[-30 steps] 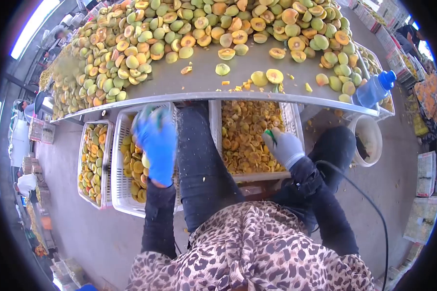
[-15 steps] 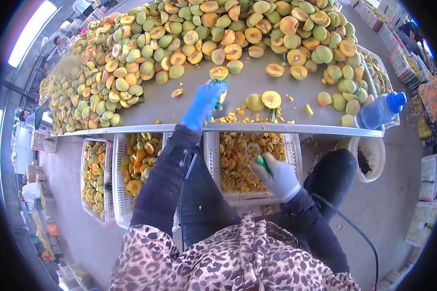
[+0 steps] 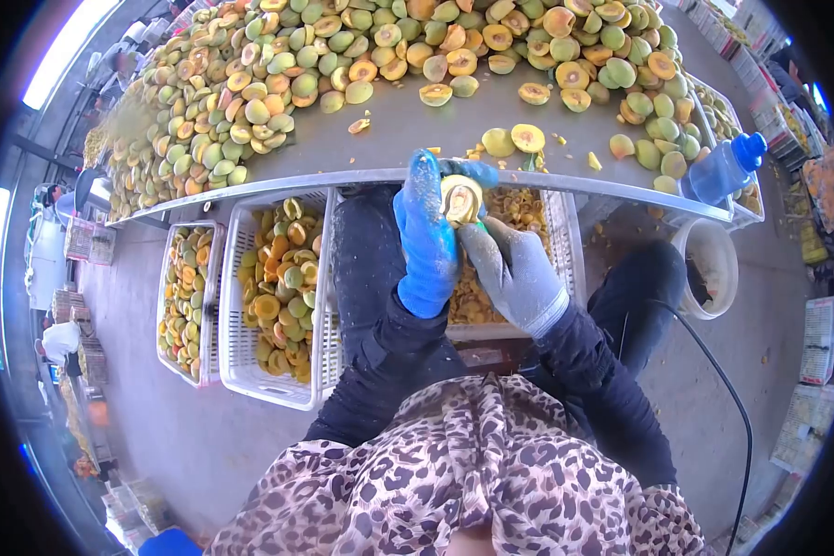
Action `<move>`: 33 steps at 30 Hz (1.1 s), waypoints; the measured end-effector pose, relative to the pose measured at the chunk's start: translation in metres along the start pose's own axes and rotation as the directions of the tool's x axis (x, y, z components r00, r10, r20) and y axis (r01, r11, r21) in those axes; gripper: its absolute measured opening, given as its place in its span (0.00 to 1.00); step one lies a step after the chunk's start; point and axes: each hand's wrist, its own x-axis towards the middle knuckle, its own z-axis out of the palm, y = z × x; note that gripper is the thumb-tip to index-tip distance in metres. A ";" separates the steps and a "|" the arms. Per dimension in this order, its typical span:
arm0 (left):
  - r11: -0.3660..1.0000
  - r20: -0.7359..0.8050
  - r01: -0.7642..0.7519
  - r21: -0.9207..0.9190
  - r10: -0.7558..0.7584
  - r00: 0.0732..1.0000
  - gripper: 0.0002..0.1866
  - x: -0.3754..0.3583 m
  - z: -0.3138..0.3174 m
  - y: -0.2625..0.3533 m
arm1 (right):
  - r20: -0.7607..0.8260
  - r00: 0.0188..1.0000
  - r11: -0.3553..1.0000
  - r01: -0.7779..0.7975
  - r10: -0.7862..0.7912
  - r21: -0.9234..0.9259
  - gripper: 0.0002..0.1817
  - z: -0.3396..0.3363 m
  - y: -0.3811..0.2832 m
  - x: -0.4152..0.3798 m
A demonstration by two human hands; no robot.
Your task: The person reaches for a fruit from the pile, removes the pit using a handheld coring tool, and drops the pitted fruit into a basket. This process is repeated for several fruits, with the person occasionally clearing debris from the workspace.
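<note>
My left hand [image 3: 427,236], in a blue glove, is closed around a halved fruit [image 3: 461,199], its cut face and stone hollow turned up. Against the fruit's lower right side is my right hand [image 3: 514,269], in a grey-white glove, gripping a green-handled tool [image 3: 481,225] that is mostly hidden by the fingers. Both hands are just below the metal table's front edge [image 3: 343,178], above a crate of cut fruit pieces [image 3: 473,296]. On the table near that edge lie a fruit half [image 3: 528,138] and a greenish one [image 3: 498,142].
A large heap of halved fruit [image 3: 343,46] covers the table's back and left. A blue bottle [image 3: 725,169] stands at its right end. Below are white crates of fruit [image 3: 283,389], a white bucket [image 3: 727,278] and a black cable [image 3: 723,380]. A person in white [image 3: 62,343] is far left.
My left hand has come back from the table to below its edge with a fruit half. My right hand has moved up to meet it with the tool. The view has shifted.
</note>
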 end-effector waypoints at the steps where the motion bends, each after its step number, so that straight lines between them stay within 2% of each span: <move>1: 1.000 0.041 -0.018 0.000 0.018 0.999 0.27 -0.002 0.000 0.002 | 0.078 0.995 0.996 -0.060 0.055 0.063 0.20 -0.002 -0.004 -0.003; 2: 0.999 0.080 -0.039 -0.003 0.039 0.996 0.28 -0.004 0.000 0.004 | 0.161 0.981 0.985 -0.124 0.104 0.117 0.22 -0.006 -0.009 -0.005; 3: 0.998 0.083 -0.053 -0.015 0.054 0.995 0.28 -0.006 -0.004 0.001 | 0.159 0.983 0.988 -0.111 0.093 0.104 0.22 -0.013 -0.017 -0.007; 4: 0.994 0.203 -0.104 0.032 0.096 0.975 0.28 -0.005 -0.011 -0.006 | 0.321 0.904 0.915 -0.353 0.281 0.196 0.23 -0.023 -0.027 -0.009; 5: 0.982 0.322 -0.172 0.071 0.141 0.936 0.28 -0.001 -0.012 -0.005 | 0.485 0.768 0.784 -0.575 0.418 0.235 0.24 -0.030 -0.036 -0.009; 6: 0.976 0.331 -0.210 0.050 0.183 0.926 0.28 -0.001 -0.011 -0.001 | 0.465 0.772 0.767 -0.587 0.433 0.260 0.26 -0.029 -0.042 -0.015; 8: 0.998 0.313 0.049 0.048 -0.062 0.948 0.28 -0.007 -0.009 0.009 | 0.527 0.737 0.718 -0.628 0.424 0.300 0.26 -0.032 -0.038 -0.019; 9: 0.999 0.321 0.026 0.037 -0.037 0.946 0.28 -0.006 -0.014 0.011 | 0.518 0.748 0.736 -0.610 0.414 0.293 0.26 -0.034 -0.040 -0.018; 11: 0.971 0.476 0.018 0.237 -0.133 0.869 0.27 -0.007 -0.025 0.014 | 0.520 0.735 0.842 -0.537 0.435 0.054 0.27 -0.035 -0.041 -0.021; 12: 0.973 0.492 0.008 0.232 -0.124 0.861 0.27 -0.011 -0.022 0.014 | 0.505 0.747 0.847 -0.528 0.432 0.057 0.27 -0.035 -0.038 -0.024; 13: 0.995 0.438 0.011 0.097 -0.053 0.898 0.27 -0.015 -0.017 0.013 | 0.676 0.622 0.603 -0.730 0.394 0.321 0.27 -0.035 -0.034 -0.026; 14: 0.999 0.368 0.009 -0.040 0.006 0.930 0.26 -0.020 -0.012 0.011 | 0.817 0.514 0.237 -0.855 0.261 0.462 0.27 -0.036 -0.034 -0.028; 15: 0.992 0.197 0.089 -0.086 -0.070 0.978 0.27 -0.027 -0.005 0.008 | 0.804 0.531 0.248 -0.844 0.267 0.475 0.28 -0.032 -0.038 -0.030; 16: 0.993 0.206 0.077 -0.095 -0.056 0.977 0.27 -0.025 -0.006 0.006 | 0.798 0.539 0.264 -0.838 0.268 0.477 0.28 -0.032 -0.041 -0.028; 18: 0.997 0.343 0.031 0.064 -0.051 0.938 0.26 -0.021 -0.015 0.000 | 0.640 0.604 0.655 -0.728 0.475 0.201 0.29 -0.033 -0.045 -0.029; 19: 0.984 0.415 0.068 0.167 -0.133 0.900 0.26 -0.021 -0.017 0.007 | 0.675 0.573 0.680 -0.719 0.464 0.143 0.30 -0.038 -0.039 -0.029; 20: 0.983 0.419 0.077 0.169 -0.142 0.897 0.26 -0.020 -0.015 0.009 | 0.673 0.573 0.673 -0.724 0.468 0.149 0.30 -0.039 -0.038 -0.031; 22: 0.970 0.546 -0.208 0.124 0.109 0.831 0.24 -0.020 -0.012 0.008 | 0.753 0.524 0.470 -0.821 0.398 0.323 0.29 -0.040 -0.038 -0.035; 23: 0.993 0.351 0.079 -0.086 -0.044 0.935 0.21 -0.026 -0.002 -0.002 | 0.756 0.510 0.357 -0.853 0.412 0.381 0.29 -0.035 -0.035 -0.035; 24: 0.978 0.216 0.151 -0.146 -0.117 0.969 0.23 -0.032 0.008 -0.010 | 0.722 0.554 0.388 -0.825 0.413 0.411 0.28 -0.035 -0.035 -0.034; 25: 0.954 0.071 0.215 -0.209 -0.205 0.976 0.25 -0.031 0.014 -0.010 | 0.640 0.669 0.517 -0.726 0.378 0.454 0.27 -0.032 -0.030 -0.036; 26: 0.910 0.107 0.352 -0.220 -0.336 0.936 0.23 -0.020 0.003 -0.029 | 0.555 0.767 0.636 -0.610 0.323 0.474 0.26 -0.030 -0.023 -0.037; 28: 0.740 0.368 0.532 -0.411 -0.399 0.840 0.24 -0.013 -0.031 -0.047 | 0.603 0.714 0.772 -0.589 0.356 0.241 0.24 -0.032 -0.012 -0.038; 29: 0.713 0.354 0.530 -0.459 -0.400 0.846 0.24 -0.014 -0.036 -0.047 | 0.556 0.721 0.819 -0.562 0.415 0.118 0.21 -0.033 -0.011 -0.036; 30: 0.691 0.350 0.516 -0.505 -0.383 0.855 0.24 -0.010 -0.036 -0.046 | 0.560 0.719 0.817 -0.563 0.411 0.124 0.21 -0.032 0.005 -0.033; 31: 0.777 0.000 0.452 -0.439 -0.503 0.864 0.24 -0.013 -0.017 -0.023 | 0.215 0.949 0.973 -0.224 0.230 -0.051 0.20 -0.027 0.032 -0.032; 32: 0.773 -0.008 0.456 -0.440 -0.512 0.859 0.24 -0.017 -0.019 -0.026 | -0.082 0.992 0.939 0.062 -0.095 -0.338 0.19 -0.023 0.040 -0.032; 33: 0.895 -0.007 0.382 -0.230 -0.394 0.919 0.23 -0.021 -0.022 -0.029 | -0.079 0.993 0.941 0.054 -0.085 -0.335 0.19 -0.024 0.043 -0.032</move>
